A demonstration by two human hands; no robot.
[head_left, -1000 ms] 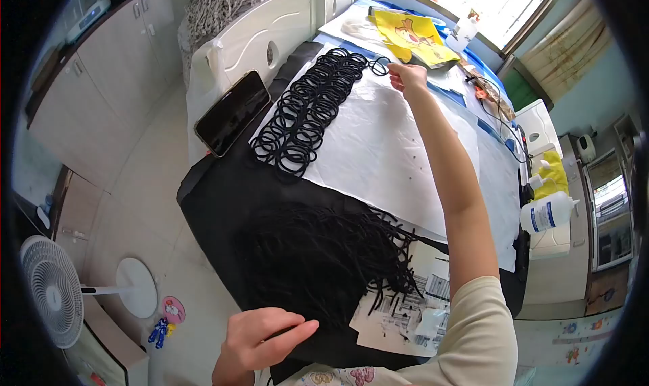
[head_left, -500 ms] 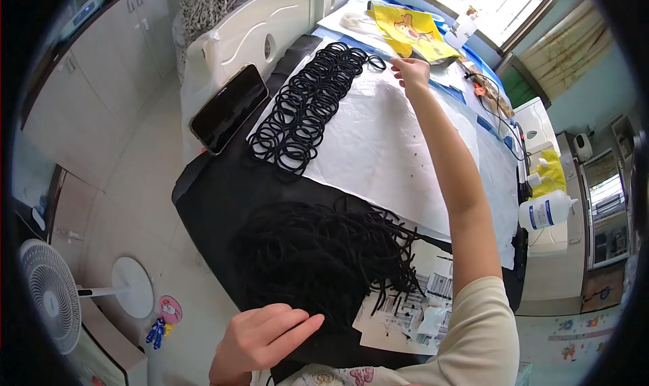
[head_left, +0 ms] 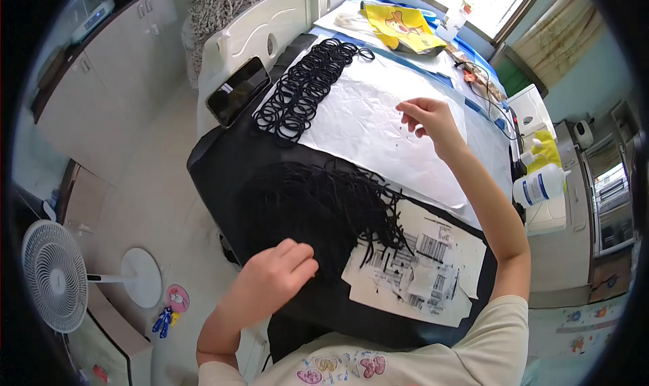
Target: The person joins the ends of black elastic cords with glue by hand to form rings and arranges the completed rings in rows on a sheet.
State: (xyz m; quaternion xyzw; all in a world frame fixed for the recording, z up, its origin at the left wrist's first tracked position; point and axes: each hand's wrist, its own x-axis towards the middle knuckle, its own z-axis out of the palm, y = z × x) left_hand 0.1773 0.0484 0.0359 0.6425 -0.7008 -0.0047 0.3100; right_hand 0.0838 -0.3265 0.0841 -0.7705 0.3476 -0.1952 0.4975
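My left hand (head_left: 282, 276) is over the near edge of a heap of thin black cord pieces (head_left: 304, 203), fingers curled together; what they may hold is hidden. Above a white sheet (head_left: 385, 142), my right hand (head_left: 431, 124) hovers with loosely bent fingers slightly apart and nothing visible in them. Black cord rings (head_left: 304, 88) lie overlapping in long rows on the sheet's left side. A single ring (head_left: 366, 54) sits at the far right end of those rows.
A smartphone (head_left: 238, 92) leans at the table's left edge. Beside the cord heap lies a stained cardboard piece (head_left: 453, 311). A yellow bag (head_left: 405, 29) is at the back, a white bottle (head_left: 539, 185) to the right. A fan (head_left: 55, 274) stands at lower left.
My right hand has drawn back toward me from the lone ring at the far end, leaving it on the sheet. My left hand has shifted slightly in the view, still by the heap.
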